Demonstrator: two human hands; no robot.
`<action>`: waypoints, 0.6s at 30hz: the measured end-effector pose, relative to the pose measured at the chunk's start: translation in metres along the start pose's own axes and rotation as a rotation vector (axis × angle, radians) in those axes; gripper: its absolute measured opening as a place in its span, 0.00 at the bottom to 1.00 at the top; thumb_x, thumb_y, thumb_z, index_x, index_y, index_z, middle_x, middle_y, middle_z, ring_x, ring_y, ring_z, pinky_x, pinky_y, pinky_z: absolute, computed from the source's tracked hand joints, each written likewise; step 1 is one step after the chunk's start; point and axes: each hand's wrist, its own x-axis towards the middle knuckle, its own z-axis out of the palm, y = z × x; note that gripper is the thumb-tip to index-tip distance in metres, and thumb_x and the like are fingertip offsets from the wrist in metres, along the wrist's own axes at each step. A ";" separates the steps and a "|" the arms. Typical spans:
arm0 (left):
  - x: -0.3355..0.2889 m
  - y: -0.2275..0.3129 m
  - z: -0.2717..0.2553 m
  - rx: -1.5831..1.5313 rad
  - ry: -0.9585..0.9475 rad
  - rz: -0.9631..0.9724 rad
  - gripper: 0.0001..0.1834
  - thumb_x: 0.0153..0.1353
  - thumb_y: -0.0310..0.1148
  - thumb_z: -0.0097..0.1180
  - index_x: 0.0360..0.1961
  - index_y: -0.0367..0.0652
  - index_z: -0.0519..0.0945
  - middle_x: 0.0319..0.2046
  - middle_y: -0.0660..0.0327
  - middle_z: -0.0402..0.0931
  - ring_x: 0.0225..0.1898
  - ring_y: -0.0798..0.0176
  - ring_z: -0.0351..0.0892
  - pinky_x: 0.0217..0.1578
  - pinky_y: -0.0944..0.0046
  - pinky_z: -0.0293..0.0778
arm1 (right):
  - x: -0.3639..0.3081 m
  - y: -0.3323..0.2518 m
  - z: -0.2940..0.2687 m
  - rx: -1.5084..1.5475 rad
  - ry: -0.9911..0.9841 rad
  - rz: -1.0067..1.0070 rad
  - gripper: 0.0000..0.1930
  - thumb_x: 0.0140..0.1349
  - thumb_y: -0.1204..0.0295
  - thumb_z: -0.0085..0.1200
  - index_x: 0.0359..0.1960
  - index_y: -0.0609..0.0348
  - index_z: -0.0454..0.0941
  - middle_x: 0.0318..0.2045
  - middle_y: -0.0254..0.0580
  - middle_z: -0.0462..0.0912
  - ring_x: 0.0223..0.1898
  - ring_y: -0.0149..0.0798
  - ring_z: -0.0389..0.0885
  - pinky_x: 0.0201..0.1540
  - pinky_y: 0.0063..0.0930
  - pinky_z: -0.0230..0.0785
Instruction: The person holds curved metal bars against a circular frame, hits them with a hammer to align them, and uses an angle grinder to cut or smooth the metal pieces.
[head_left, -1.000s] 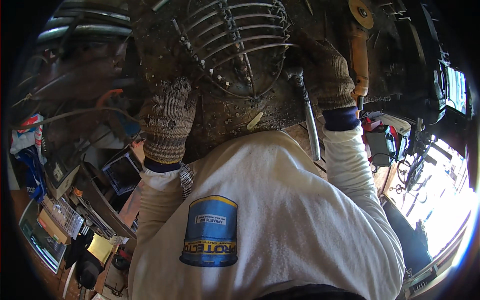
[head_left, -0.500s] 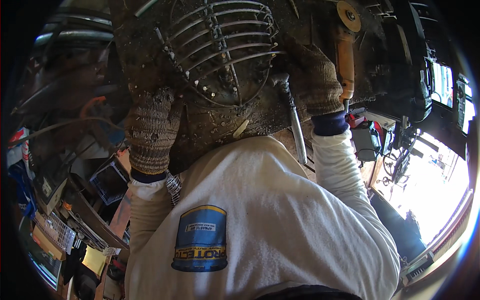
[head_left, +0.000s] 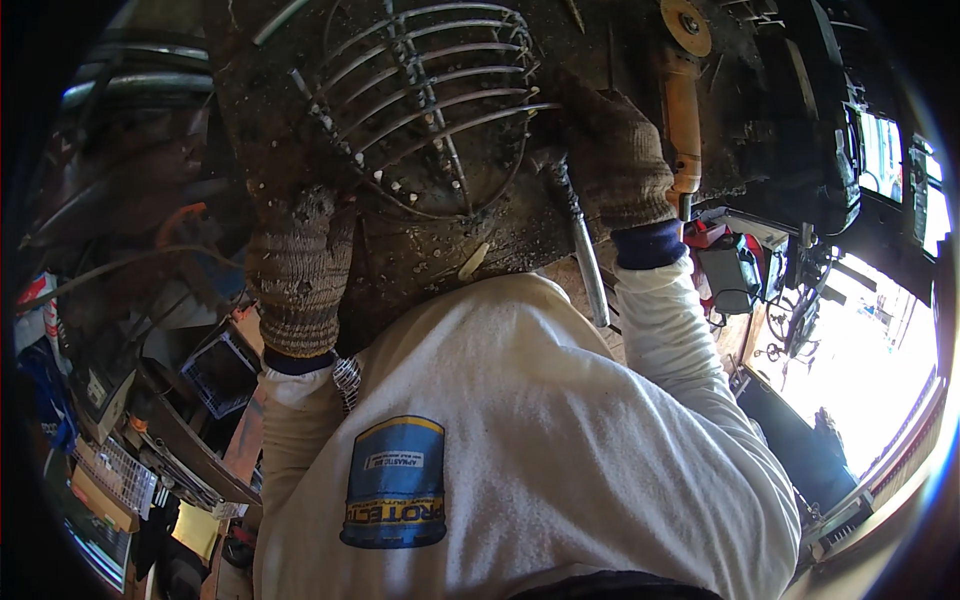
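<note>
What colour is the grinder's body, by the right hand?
Orange: the grinder's body shows best in the head view.

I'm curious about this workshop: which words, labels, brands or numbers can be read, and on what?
Shirt: printed blue tin with large lettering, its words not copied here.
White label on that tin: small lettering, also not copied.
Elsewhere: too small or blurred to read.

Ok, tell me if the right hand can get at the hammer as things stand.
Probably yes: the hammer lies just left of the gloved right hand, largely uncovered, with nothing visible blocking the way. It is too dark to tell whether that hand already holds something.
</note>
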 end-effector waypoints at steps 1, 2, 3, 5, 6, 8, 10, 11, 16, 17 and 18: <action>-0.001 0.001 -0.001 -0.006 0.003 0.004 0.13 0.58 0.47 0.64 0.40 0.54 0.85 0.41 0.53 0.83 0.33 0.50 0.83 0.35 0.53 0.80 | 0.001 0.000 0.000 0.004 -0.013 -0.017 0.19 0.64 0.72 0.54 0.57 0.53 0.79 0.40 0.49 0.84 0.42 0.45 0.85 0.44 0.34 0.77; -0.003 0.000 -0.002 0.030 -0.051 -0.025 0.13 0.58 0.47 0.64 0.40 0.54 0.86 0.42 0.53 0.83 0.34 0.49 0.83 0.36 0.53 0.80 | 0.001 -0.001 -0.001 -0.001 -0.009 -0.013 0.19 0.64 0.72 0.54 0.57 0.53 0.79 0.40 0.49 0.84 0.42 0.45 0.85 0.44 0.34 0.77; -0.005 0.001 -0.002 0.065 -0.106 -0.055 0.13 0.58 0.46 0.64 0.41 0.54 0.86 0.43 0.53 0.83 0.36 0.48 0.84 0.37 0.53 0.81 | 0.002 -0.002 -0.002 0.000 -0.017 -0.029 0.19 0.63 0.72 0.54 0.56 0.52 0.79 0.39 0.49 0.84 0.42 0.45 0.85 0.45 0.34 0.77; -0.007 0.005 -0.003 0.094 -0.067 -0.039 0.14 0.58 0.46 0.64 0.41 0.53 0.86 0.44 0.52 0.83 0.38 0.47 0.83 0.39 0.52 0.80 | 0.002 -0.002 -0.002 0.002 -0.021 -0.040 0.19 0.62 0.73 0.54 0.56 0.52 0.79 0.39 0.49 0.84 0.42 0.45 0.85 0.45 0.34 0.77; -0.007 0.006 -0.002 0.125 -0.029 -0.029 0.14 0.58 0.46 0.65 0.42 0.52 0.86 0.45 0.52 0.83 0.41 0.46 0.83 0.42 0.52 0.80 | 0.001 0.000 0.000 0.022 0.014 -0.061 0.19 0.62 0.73 0.54 0.56 0.51 0.79 0.39 0.49 0.84 0.42 0.47 0.85 0.45 0.35 0.77; -0.012 0.002 0.005 0.117 -0.020 -0.009 0.14 0.57 0.45 0.65 0.41 0.52 0.86 0.45 0.52 0.83 0.43 0.45 0.82 0.44 0.51 0.79 | 0.000 0.005 0.003 0.050 0.051 -0.079 0.19 0.62 0.73 0.54 0.56 0.50 0.79 0.39 0.49 0.84 0.42 0.48 0.85 0.45 0.35 0.77; -0.011 0.002 0.006 0.109 -0.010 0.012 0.15 0.57 0.45 0.65 0.41 0.51 0.85 0.46 0.53 0.82 0.45 0.44 0.82 0.46 0.50 0.78 | 0.002 0.009 0.003 -0.059 0.067 -0.147 0.19 0.62 0.72 0.54 0.57 0.50 0.79 0.40 0.50 0.83 0.42 0.50 0.84 0.45 0.37 0.76; -0.010 0.006 0.005 0.089 -0.004 -0.013 0.14 0.57 0.44 0.65 0.41 0.50 0.85 0.45 0.53 0.82 0.45 0.45 0.81 0.47 0.49 0.77 | 0.002 0.010 0.003 -0.057 0.072 -0.143 0.19 0.62 0.72 0.54 0.57 0.50 0.79 0.40 0.50 0.83 0.42 0.50 0.84 0.45 0.37 0.76; -0.017 0.004 0.015 0.264 0.047 0.026 0.12 0.57 0.41 0.66 0.40 0.48 0.84 0.43 0.57 0.83 0.45 0.47 0.81 0.47 0.50 0.77 | 0.002 0.010 0.006 0.005 0.004 -0.048 0.19 0.63 0.70 0.53 0.57 0.50 0.78 0.41 0.52 0.83 0.43 0.53 0.83 0.46 0.39 0.76; -0.010 0.008 0.009 0.099 0.008 -0.065 0.11 0.58 0.40 0.66 0.39 0.48 0.84 0.42 0.58 0.83 0.44 0.49 0.82 0.46 0.51 0.78 | 0.002 0.011 0.007 0.007 0.012 -0.039 0.19 0.63 0.70 0.53 0.57 0.50 0.78 0.41 0.52 0.83 0.43 0.53 0.83 0.46 0.39 0.76; -0.005 0.010 0.005 -0.066 -0.034 -0.155 0.11 0.58 0.40 0.66 0.39 0.49 0.84 0.41 0.59 0.83 0.44 0.51 0.82 0.45 0.52 0.78 | 0.003 0.013 0.009 0.003 0.018 -0.042 0.20 0.62 0.69 0.54 0.57 0.51 0.78 0.42 0.52 0.83 0.43 0.53 0.83 0.46 0.39 0.76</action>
